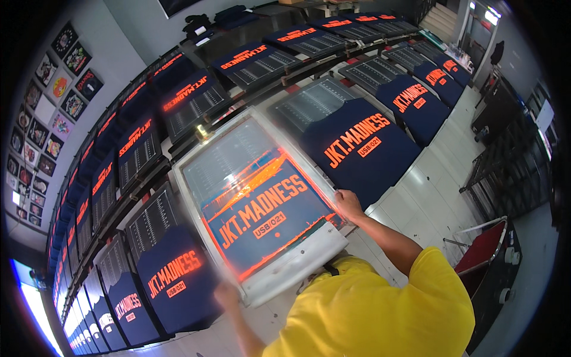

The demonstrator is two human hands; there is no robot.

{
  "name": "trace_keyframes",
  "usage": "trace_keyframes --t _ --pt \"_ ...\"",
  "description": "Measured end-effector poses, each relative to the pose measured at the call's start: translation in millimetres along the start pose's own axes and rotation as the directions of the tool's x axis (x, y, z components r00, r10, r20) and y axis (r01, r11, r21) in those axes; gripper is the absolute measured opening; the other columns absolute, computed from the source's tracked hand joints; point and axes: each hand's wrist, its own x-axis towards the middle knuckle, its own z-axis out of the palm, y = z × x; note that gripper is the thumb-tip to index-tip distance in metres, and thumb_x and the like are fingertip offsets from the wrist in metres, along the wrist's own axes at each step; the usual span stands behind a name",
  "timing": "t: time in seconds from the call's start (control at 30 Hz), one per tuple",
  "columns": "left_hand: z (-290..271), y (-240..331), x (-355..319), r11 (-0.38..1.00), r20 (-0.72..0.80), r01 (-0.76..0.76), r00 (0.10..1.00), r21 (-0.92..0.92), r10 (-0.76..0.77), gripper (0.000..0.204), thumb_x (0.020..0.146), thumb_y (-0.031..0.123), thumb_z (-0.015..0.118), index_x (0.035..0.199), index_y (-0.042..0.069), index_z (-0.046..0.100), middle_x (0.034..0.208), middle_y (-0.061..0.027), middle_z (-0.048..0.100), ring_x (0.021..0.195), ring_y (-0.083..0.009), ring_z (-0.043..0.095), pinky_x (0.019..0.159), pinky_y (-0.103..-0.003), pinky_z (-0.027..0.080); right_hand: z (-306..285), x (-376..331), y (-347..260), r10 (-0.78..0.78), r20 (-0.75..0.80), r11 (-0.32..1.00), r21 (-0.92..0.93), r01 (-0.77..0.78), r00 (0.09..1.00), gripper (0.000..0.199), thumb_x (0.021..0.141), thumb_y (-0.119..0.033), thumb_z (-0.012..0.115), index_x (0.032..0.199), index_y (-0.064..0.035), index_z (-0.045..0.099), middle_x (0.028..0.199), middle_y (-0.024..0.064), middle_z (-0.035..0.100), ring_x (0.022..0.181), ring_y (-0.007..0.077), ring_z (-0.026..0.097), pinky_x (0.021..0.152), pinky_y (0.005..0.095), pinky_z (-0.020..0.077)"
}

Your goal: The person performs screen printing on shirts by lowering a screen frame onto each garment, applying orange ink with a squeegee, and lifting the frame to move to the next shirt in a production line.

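A screen printing frame (pixel 191 215) with pale rails lies tilted in front of me. Its mesh shows orange block lettering, with wet orange ink smeared across the middle and along the edges. Across the near end rests a wide pale bar (pixel 303 254) with bolts and a dark green edge; I cannot tell whether it is a squeegee. My right hand (pixel 348 205) is closed round the right rail. At the near left corner my left hand (pixel 228 296) is blurred, its fingers too smeared to read. What lies under the mesh is partly hidden.
Dark navy shirt panels with orange lettering lie on sloped boards in long rows, one panel (pixel 363 149) to the right and another (pixel 172 279) to the left. A metal clamp (pixel 204 133) sits by the frame's far corner. A red-seated chair (pixel 480 253) stands at right.
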Motion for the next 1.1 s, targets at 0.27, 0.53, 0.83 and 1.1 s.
trace_keyframes --t 0.27,0.53,0.83,1.1 --pt "7 -13 4 0.998 -0.061 -0.031 0.998 0.051 0.034 0.041 0.093 0.021 0.058 0.065 -0.008 0.048 0.051 -0.0120 0.034 0.051 -0.0171 0.031 0.050 -0.043 0.030 -1 -1 -2 0.002 0.017 0.996 0.087 -0.004 1.000 0.035 0.095 -0.025 0.046 0.083 0.0046 0.060 0.076 0.0270 0.061 0.075 0.0456 0.061 0.068 0.0489 0.0451" --pt "-1 -4 -1 0.938 -0.006 -0.238 0.969 0.253 0.247 0.046 0.096 0.023 0.054 0.064 -0.009 0.048 0.050 -0.0178 0.038 0.048 -0.0217 0.031 0.049 -0.046 0.030 2 -10 2 0.007 0.021 0.995 0.099 -0.010 1.000 0.034 0.097 -0.025 0.046 0.100 0.0032 0.065 0.091 0.0261 0.065 0.090 0.0428 0.064 0.077 0.0456 0.0489" --pt "-9 67 -15 0.994 -0.021 -0.014 1.000 0.106 0.016 0.039 0.094 0.021 0.054 0.070 -0.010 0.058 0.054 -0.0207 0.050 0.050 -0.0185 0.042 0.052 -0.045 0.038 -12 -16 -18 -0.147 -0.095 0.951 0.258 0.167 0.984 0.034 0.097 -0.020 0.052 0.121 0.0031 0.060 0.118 0.0202 0.064 0.104 0.0372 0.065 0.092 0.0427 0.0500" --pt "-27 47 -29 1.000 -0.191 -0.018 0.981 -0.016 0.015 0.031 0.098 0.022 0.056 0.090 -0.006 0.068 0.081 -0.0144 0.068 0.075 -0.0202 0.066 0.065 -0.033 0.052 -33 -63 -54 -0.724 0.268 0.673 0.070 0.736 0.636 0.041 0.085 -0.019 0.069 0.122 -0.0025 0.060 0.124 0.0129 0.063 0.114 0.0348 0.057 0.097 0.0437 0.0463"
